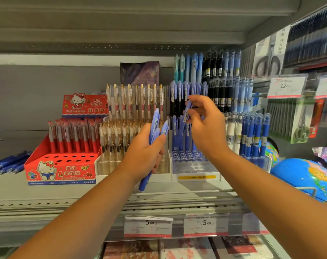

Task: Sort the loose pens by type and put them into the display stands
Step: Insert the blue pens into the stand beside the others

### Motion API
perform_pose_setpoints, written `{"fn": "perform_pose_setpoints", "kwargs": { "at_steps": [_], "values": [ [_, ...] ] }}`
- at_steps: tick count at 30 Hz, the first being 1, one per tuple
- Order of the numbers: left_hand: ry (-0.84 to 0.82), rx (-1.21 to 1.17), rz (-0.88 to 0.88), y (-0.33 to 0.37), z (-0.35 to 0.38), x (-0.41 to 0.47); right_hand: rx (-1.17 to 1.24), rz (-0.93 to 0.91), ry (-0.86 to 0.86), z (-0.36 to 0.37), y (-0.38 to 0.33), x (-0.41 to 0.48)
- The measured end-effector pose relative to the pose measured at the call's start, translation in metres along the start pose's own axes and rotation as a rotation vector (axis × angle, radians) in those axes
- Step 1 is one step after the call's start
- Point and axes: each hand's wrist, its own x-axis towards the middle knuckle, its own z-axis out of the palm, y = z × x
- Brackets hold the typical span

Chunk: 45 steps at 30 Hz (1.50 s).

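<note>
While the loose blue pens (9, 163) are lying on the shelf well out to the left of our left hand, beyond the red cartoon stand (65, 171), we are dealing with the periwinkle ones. Our left hand (146, 154) is gripping a bundle of periwinkle pens (156, 126), fingers curled round the barrels and caps pointing up, in front of the gold-clip pen stand (106, 163). Just to its right, our right hand (205, 126) is pinching a single periwinkle pen (187, 111) between thumb and fingertips, slightly tilted, above the blue display stand (194, 166). That stand is sitting right below the right hand, with matching pens filling its back rows and open holes showing in front. By our reckoning we are feeding this pen into a free hole, so we should be bringing it close to upright before lowering, aiming at a hole we can actually see, and releasing only once it is seated. Our right wrist is hiding some of the holes, so swinging the forearm rightward would help. We are minding the bundle too: a slack grip risks spilling pens off the shelf edge.
</note>
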Motion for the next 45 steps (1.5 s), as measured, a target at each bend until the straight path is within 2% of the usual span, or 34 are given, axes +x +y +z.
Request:
{"fn": "perform_pose_setpoints", "kwargs": {
  "at_steps": [8,26,31,35,38,41,45],
  "values": [
    [-0.009,-0.023,0.006,0.0,0.003,0.002,-0.166,0.106,-0.243,0.007,0.009,-0.005],
    [-0.005,-0.081,-0.004,-0.001,0.003,0.004,-0.203,0.205,-0.354,0.001,0.008,0.005],
    [-0.017,-0.062,-0.006,0.0,0.004,0.005,-0.276,0.167,-0.391,0.006,0.012,0.005],
    [-0.009,-0.063,-0.006,0.0,0.004,0.005,-0.304,0.06,-0.299,0.008,0.014,-0.005],
    [-0.012,-0.053,0.004,0.0,0.004,0.004,-0.145,0.008,-0.214,0.005,0.006,-0.005],
    [0.003,0.028,0.064,-0.001,0.003,0.004,0.223,0.121,-0.329,0.002,-0.007,-0.006],
    [-0.023,0.015,0.045,0.001,0.004,0.003,0.378,0.208,-0.403,0.0,-0.007,-0.013]
  ]
}}
